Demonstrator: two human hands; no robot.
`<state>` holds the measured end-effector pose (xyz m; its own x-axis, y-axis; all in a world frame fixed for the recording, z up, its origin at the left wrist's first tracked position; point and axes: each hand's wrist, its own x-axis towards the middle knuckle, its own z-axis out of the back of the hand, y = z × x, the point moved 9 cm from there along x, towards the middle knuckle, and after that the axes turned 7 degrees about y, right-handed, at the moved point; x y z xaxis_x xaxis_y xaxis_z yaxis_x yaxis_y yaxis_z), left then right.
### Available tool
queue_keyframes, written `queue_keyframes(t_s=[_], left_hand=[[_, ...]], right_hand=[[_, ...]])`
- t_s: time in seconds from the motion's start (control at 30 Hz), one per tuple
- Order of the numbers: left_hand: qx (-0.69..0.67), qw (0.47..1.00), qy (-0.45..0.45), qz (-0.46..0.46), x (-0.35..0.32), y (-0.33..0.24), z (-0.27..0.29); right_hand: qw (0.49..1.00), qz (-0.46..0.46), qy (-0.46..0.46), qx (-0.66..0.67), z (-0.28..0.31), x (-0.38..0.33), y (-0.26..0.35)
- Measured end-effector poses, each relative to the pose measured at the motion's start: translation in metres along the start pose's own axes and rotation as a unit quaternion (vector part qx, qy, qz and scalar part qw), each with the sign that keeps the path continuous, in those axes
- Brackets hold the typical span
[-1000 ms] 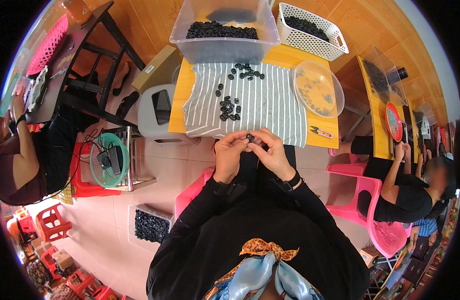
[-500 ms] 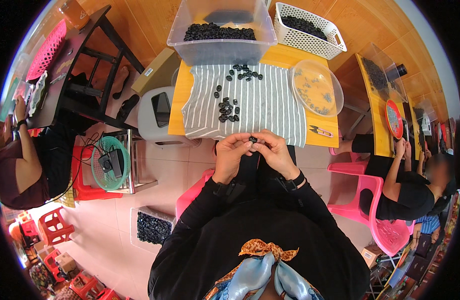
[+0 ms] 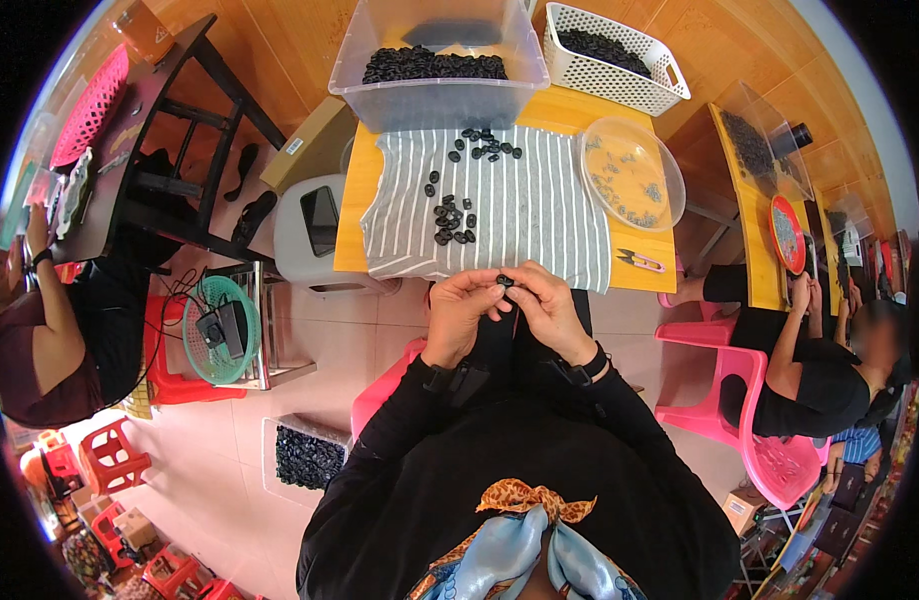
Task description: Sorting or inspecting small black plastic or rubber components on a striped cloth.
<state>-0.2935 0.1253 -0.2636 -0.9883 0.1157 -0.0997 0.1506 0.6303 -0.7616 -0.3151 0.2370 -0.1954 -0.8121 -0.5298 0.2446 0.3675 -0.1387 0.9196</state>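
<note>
Black piece between two hands, stock ranged along the tabletop

Head view, the only one I had on my remote feed:
- One small black piece point(image 3: 505, 281), held just off the near edge of the striped cloth point(image 3: 555, 200). The left hand point(image 3: 462, 316) and right hand point(image 3: 550, 312) pinched it between thumbs and fingertips; I judged the two-sided grip gave fine control over something so small.
- Loose black pieces point(image 3: 446, 237), one near group and one farther off, on the cloth, which I supposed kept them from rolling.
- Clear bin point(image 3: 430, 108) and white perforated basket point(image 3: 605, 85), both holding dark pieces, at the far side, probably to leave working room.
- Round shallow dish point(image 3: 680, 185) of tiny bits, too small for me to identify, at the right, seemingly for easy reach.
- Snips point(image 3: 640, 261), on bare tabletop point(image 3: 630, 281) near the right hand, presumably kept handy.
</note>
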Motion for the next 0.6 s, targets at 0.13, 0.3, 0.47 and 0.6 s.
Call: queue_keyframes(t_s=[0.13,0.3,0.47,0.6], left_hand=[[-0.015,1.0,0.005,-0.009,0.0,-0.003,-0.003],[0.003,0.999,-0.01,-0.052,-0.002,-0.003,-0.004],[0.003,0.997,-0.015,-0.078,-0.001,-0.004,-0.002],[0.009,1.0,-0.008,-0.025,0.001,0.006,0.001]], right_hand=[[1.0,-0.001,-0.014,-0.016,-0.001,-0.002,0.008],[0.996,0.027,-0.057,-0.065,-0.004,-0.005,0.016],[0.994,0.015,-0.068,-0.09,-0.004,-0.004,0.016],[0.985,-0.128,-0.024,0.11,0.007,-0.005,-0.032]])
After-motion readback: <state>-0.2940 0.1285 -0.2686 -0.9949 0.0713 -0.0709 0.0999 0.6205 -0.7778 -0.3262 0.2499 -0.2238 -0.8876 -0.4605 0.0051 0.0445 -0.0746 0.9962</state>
